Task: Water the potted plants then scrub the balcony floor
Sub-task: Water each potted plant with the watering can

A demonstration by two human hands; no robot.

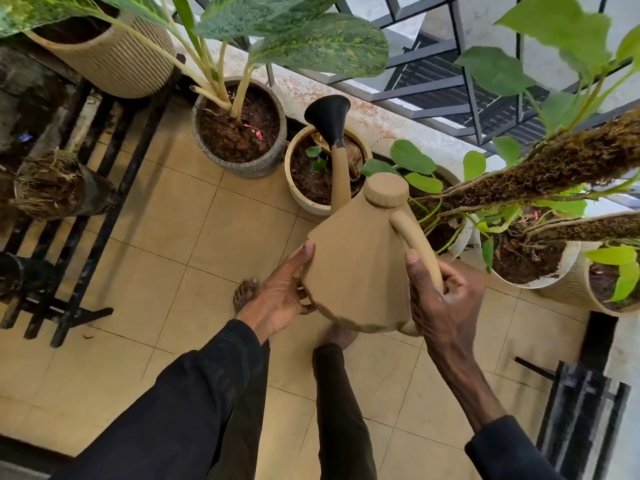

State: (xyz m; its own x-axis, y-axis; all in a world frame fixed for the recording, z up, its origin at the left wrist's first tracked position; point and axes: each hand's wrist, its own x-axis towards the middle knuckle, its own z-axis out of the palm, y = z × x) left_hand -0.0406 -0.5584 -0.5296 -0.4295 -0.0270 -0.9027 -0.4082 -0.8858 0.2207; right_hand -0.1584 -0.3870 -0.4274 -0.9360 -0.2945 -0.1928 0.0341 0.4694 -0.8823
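- right hand (446, 299): fingers (453, 275) wrapped round the curved handle of a tan faceted plastic watering can (353, 271), thumb laid up along the handle.
- left hand (280, 296): grasping the can's opposite side, thumb flat on a facet, fingers tucked under the base edge.
- the can hangs in the air between both sets of fingers, above the beige tiled balcony floor (138, 358).
- ahead of the fingers, its long spout reaches over a small round cream pot of dark soil (304, 204); the black funnel-shaped rose (329, 116) sits over the pot's far rim.
- beyond and left of the left fingers, a grey speckled round pot (239, 168) holds broad mottled leaves.
- just beyond the right fingers stand pale round pots (550, 282) with mossy poles.
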